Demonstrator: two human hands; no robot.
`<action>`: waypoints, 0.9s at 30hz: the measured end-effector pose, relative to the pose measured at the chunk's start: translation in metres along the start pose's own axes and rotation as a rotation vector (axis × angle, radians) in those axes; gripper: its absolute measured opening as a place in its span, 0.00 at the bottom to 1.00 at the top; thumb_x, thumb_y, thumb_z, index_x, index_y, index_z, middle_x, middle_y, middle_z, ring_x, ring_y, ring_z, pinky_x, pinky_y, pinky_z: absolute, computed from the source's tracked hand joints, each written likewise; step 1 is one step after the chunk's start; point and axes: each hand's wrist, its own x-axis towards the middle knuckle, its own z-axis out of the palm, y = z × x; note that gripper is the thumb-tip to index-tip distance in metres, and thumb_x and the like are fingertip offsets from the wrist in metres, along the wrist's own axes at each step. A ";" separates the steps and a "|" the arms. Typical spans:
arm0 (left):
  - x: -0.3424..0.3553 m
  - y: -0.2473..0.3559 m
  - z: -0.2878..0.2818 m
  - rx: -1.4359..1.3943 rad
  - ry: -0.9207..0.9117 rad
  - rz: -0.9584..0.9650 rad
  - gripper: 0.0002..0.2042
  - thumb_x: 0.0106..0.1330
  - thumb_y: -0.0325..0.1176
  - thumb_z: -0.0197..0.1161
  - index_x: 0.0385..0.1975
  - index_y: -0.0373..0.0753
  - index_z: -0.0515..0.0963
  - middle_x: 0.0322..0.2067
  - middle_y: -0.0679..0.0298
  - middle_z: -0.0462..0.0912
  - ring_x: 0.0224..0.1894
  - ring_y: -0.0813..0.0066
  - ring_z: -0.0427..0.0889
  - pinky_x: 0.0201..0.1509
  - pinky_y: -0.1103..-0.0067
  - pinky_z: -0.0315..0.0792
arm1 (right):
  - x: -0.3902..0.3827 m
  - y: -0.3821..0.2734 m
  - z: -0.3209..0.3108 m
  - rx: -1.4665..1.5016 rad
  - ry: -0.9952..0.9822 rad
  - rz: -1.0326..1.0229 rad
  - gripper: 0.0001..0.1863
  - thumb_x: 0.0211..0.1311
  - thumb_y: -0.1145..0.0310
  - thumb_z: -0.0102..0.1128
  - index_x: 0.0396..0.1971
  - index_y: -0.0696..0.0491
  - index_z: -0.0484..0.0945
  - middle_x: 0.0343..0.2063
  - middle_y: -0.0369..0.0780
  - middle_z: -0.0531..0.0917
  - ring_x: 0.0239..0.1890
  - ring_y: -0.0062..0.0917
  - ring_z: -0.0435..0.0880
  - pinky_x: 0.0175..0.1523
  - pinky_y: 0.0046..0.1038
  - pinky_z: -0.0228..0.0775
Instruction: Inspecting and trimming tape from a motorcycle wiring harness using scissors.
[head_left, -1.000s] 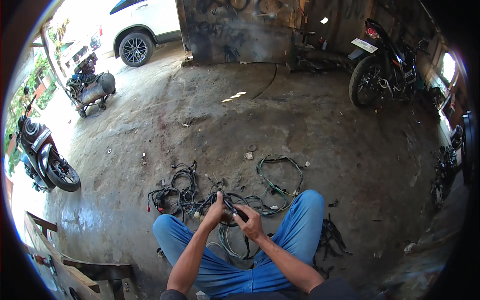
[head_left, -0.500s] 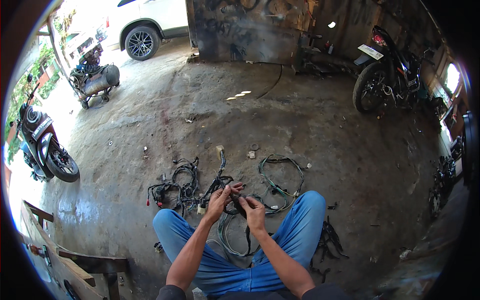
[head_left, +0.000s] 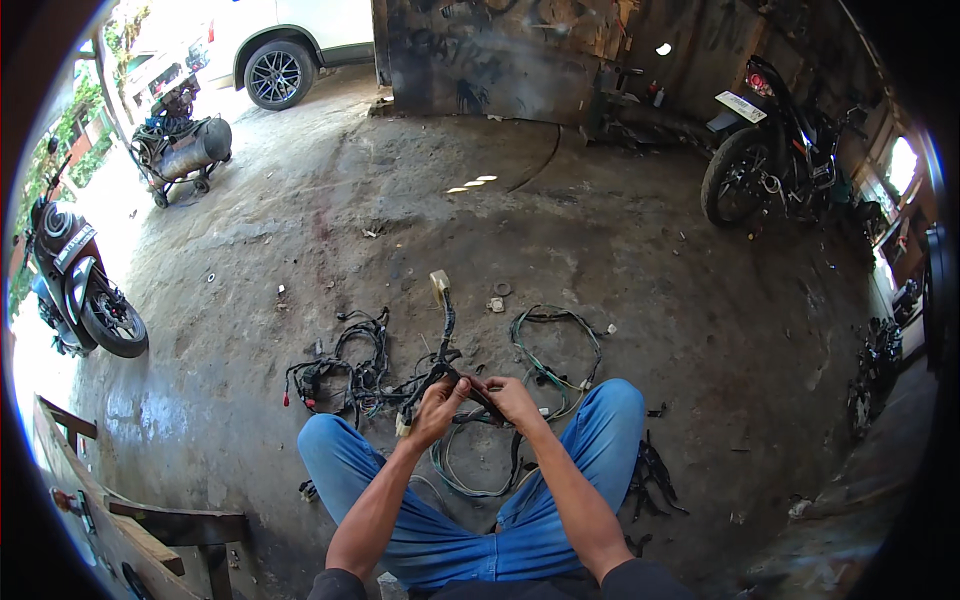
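Between my blue-jeaned knees, my left hand (head_left: 440, 408) is closed on a black-wrapped wiring harness (head_left: 445, 335), whose upright length ends in a cream connector (head_left: 440, 284). My right hand (head_left: 512, 404) pinches a dark section of the same bundle, just right of the left. A tangle of black wiring with red-tipped leads (head_left: 355, 360) lies on the floor to the left. A loop of green and white wires (head_left: 560, 312) lies to the right, and more pale wires curve below my hands.
A wooden bench (head_left: 170, 525) is at lower left, a scooter (head_left: 90, 300) and an air compressor (head_left: 185, 155) farther left. Behind are a white car (head_left: 300, 30), a metal wall (head_left: 480, 70) and a motorbike (head_left: 760, 170). Black strips (head_left: 660, 480) lie beside my right knee; dark parts (head_left: 875, 370) line the right side.
The cream-tipped length of harness now sticks up forward above my hands. Both hands have shifted on the bundle, my right hand now higher and slightly farther right.
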 end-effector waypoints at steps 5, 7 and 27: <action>0.000 0.006 0.004 0.234 0.048 -0.023 0.23 0.79 0.48 0.52 0.53 0.31 0.79 0.43 0.59 0.85 0.48 0.75 0.79 0.56 0.74 0.71 | -0.006 0.018 0.003 0.145 0.232 -0.110 0.09 0.70 0.67 0.61 0.38 0.55 0.71 0.24 0.35 0.77 0.19 0.18 0.77 0.22 0.21 0.66; 0.001 -0.001 0.005 0.198 0.063 -0.047 0.22 0.79 0.47 0.51 0.53 0.31 0.78 0.42 0.61 0.84 0.46 0.76 0.79 0.55 0.76 0.71 | -0.010 0.021 0.012 0.079 0.337 -0.308 0.09 0.70 0.68 0.60 0.40 0.55 0.71 0.25 0.35 0.77 0.21 0.16 0.77 0.24 0.20 0.67; 0.002 0.018 -0.001 -0.074 0.286 -0.262 0.21 0.78 0.51 0.52 0.39 0.36 0.79 0.21 0.75 0.70 0.22 0.89 0.66 0.23 0.86 0.58 | -0.034 -0.012 0.030 -0.848 0.485 -1.262 0.17 0.53 0.80 0.67 0.43 0.50 0.83 0.47 0.40 0.78 0.39 0.33 0.85 0.41 0.33 0.78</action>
